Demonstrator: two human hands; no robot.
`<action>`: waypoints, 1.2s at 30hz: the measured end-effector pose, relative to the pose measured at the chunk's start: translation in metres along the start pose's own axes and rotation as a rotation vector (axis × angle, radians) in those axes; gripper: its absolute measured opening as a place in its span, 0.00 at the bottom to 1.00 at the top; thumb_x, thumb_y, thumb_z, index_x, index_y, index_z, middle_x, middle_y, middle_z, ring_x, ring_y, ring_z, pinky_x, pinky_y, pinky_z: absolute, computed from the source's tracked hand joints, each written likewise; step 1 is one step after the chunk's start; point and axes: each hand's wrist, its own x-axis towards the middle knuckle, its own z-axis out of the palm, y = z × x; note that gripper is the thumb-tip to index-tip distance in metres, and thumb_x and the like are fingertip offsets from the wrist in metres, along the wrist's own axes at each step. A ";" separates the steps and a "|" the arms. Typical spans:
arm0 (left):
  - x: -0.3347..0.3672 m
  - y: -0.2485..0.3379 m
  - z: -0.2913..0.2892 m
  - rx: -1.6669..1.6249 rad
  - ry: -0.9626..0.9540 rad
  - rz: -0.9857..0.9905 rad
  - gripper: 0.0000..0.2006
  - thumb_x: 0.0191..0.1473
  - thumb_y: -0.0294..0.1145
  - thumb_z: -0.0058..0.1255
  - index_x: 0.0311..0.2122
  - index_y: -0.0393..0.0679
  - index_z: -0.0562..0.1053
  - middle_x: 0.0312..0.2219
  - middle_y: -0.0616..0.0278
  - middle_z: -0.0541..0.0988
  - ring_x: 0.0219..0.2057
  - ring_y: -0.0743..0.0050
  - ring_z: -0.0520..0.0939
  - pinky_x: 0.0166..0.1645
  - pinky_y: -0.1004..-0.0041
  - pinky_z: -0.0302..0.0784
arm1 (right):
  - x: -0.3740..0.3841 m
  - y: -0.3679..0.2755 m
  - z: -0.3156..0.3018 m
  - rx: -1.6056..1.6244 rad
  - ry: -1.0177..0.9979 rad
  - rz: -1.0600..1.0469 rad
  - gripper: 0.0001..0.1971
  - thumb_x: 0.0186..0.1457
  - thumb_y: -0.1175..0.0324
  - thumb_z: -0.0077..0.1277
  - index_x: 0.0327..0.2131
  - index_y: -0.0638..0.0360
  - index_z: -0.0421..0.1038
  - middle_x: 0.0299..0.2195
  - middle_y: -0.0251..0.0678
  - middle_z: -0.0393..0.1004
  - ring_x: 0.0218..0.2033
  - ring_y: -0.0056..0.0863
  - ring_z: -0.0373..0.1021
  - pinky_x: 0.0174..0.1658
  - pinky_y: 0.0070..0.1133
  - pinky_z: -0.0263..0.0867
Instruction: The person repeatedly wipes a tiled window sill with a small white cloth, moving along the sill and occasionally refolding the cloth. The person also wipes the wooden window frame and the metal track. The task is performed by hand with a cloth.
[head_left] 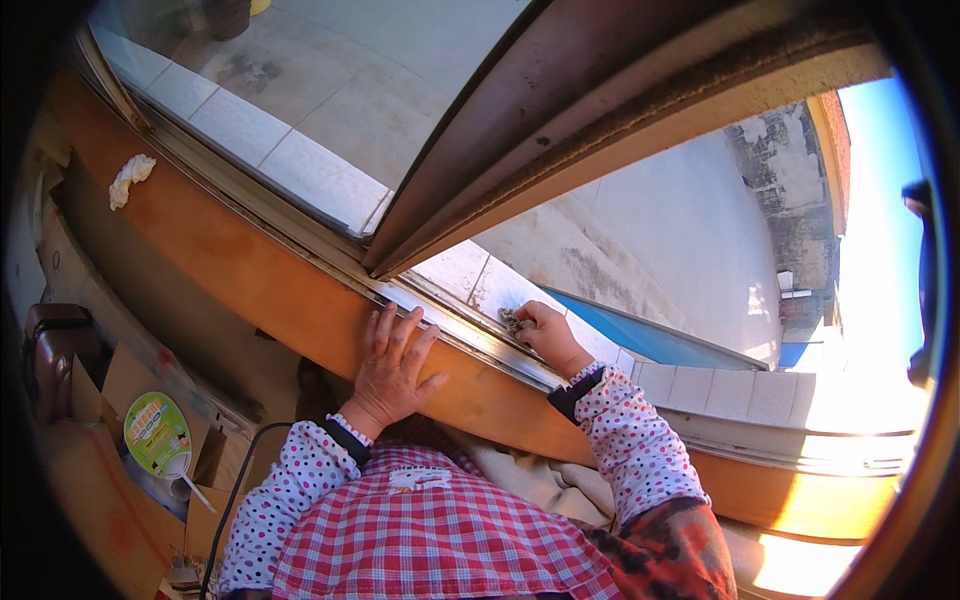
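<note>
A greyish wad [510,321] is pinched by the right hand [549,334] at the window track [478,339], while the sill [220,255] is touched by the splayed left hand [388,378].

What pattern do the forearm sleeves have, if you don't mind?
Forearm sleeves are white with coloured dots, clearest in head view.

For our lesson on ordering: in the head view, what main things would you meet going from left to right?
Crumpled white cloth or tissue → spread left hand → right hand pinching a grimy grey wad → weathered grey wall outside.
</note>
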 end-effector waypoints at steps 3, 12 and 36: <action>0.000 0.000 0.000 -0.014 -0.001 -0.008 0.37 0.53 0.52 0.64 0.65 0.50 0.66 0.68 0.53 0.59 0.71 0.38 0.53 0.73 0.38 0.49 | 0.011 -0.009 0.002 0.072 -0.042 0.039 0.12 0.50 0.75 0.60 0.40 0.62 0.77 0.36 0.46 0.79 0.40 0.41 0.76 0.46 0.29 0.72; 0.000 -0.001 0.000 -0.023 -0.021 -0.008 0.36 0.54 0.53 0.63 0.64 0.49 0.68 0.68 0.53 0.59 0.71 0.38 0.52 0.74 0.40 0.48 | 0.055 -0.061 0.029 0.153 -0.021 -0.139 0.09 0.51 0.76 0.58 0.38 0.61 0.77 0.35 0.45 0.80 0.38 0.39 0.77 0.45 0.28 0.72; -0.001 -0.002 0.000 0.016 -0.014 0.000 0.34 0.55 0.53 0.61 0.63 0.48 0.69 0.68 0.52 0.60 0.71 0.39 0.54 0.73 0.40 0.49 | 0.164 -0.012 0.026 -0.211 0.519 -0.401 0.12 0.60 0.73 0.51 0.47 0.58 0.75 0.46 0.52 0.77 0.45 0.57 0.74 0.45 0.42 0.72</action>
